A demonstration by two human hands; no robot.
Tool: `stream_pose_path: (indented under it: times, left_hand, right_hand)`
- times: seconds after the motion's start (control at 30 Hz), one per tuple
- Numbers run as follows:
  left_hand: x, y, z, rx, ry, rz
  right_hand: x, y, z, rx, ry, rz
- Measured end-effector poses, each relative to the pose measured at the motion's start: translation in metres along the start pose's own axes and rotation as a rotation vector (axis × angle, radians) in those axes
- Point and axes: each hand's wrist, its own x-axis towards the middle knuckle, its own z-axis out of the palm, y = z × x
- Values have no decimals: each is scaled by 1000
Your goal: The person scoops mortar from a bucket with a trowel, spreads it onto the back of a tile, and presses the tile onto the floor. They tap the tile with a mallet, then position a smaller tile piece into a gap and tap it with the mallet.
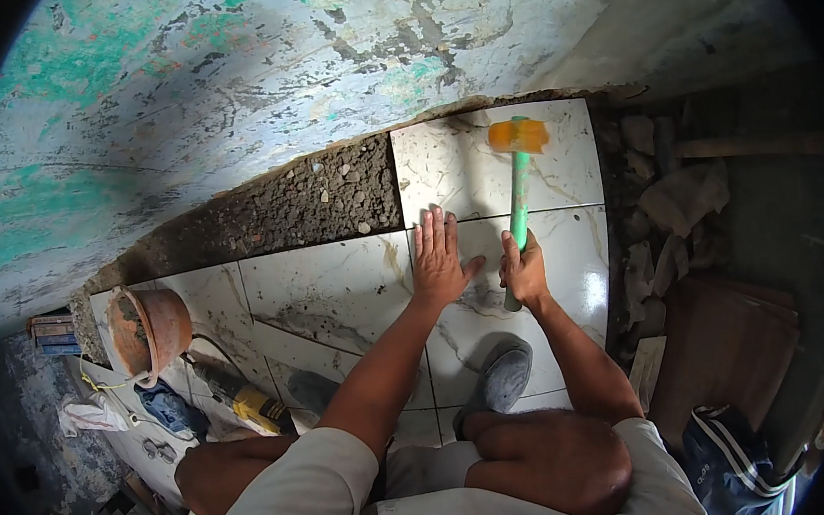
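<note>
Mallet [520,186] gripped in right hand [526,273]; left hand [441,260] flat, spread on tile [572,264]; bucket [161,326] holds mortar [131,318].

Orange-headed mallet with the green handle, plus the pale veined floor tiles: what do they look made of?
Orange-headed mallet with the green handle: head looks like rubber or soft plastic, matt, with rounded edges; handle smooth, plastic or painted, cannot tell which. Pale veined floor tiles: probably glazed ceramic or porcelain with a marble print; glossy, with reflections and straight-cut edges. Real stone not excluded.
</note>
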Motion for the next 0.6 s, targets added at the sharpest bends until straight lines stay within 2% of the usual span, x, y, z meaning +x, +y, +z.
stream_pose_path:
  times: [0.1,0.17,0.23,0.3,0.4,0.47,0.5,0.57,0.6]
  left_hand:
    - [1,0,-2,2,-37,-14]
    - [-2,0,-1,-24,-68,-37]
    - [1,-1,0,-4,-41,-9]
    - [1,0,-1,50,-47,9]
    - [1,0,-1,58,-52,15]
    - [0,1,-3,62,-62,13]
    - [2,2,-4,69,-74,10]
    - [-2,3,-3,64,-68,22]
    - [2,2,-3,77,-50,25]
  right_hand:
    - [2,-15,-3,-23,-92,108]
    - [-3,-8,-2,-34,-66,69]
    - [4,-3,-8,-545,131,-357]
    - [9,-9,-25,-948,213,-202]
    - [14,-12,-39,-979,277,-116]
    - [11,-13,-48,-1052,352,-243]
    - [15,-9,-56,-1060,366,-234]
    - [22,2,-71,-1206,233,-178]
    - [20,-6,-72,-1202,258,-214]
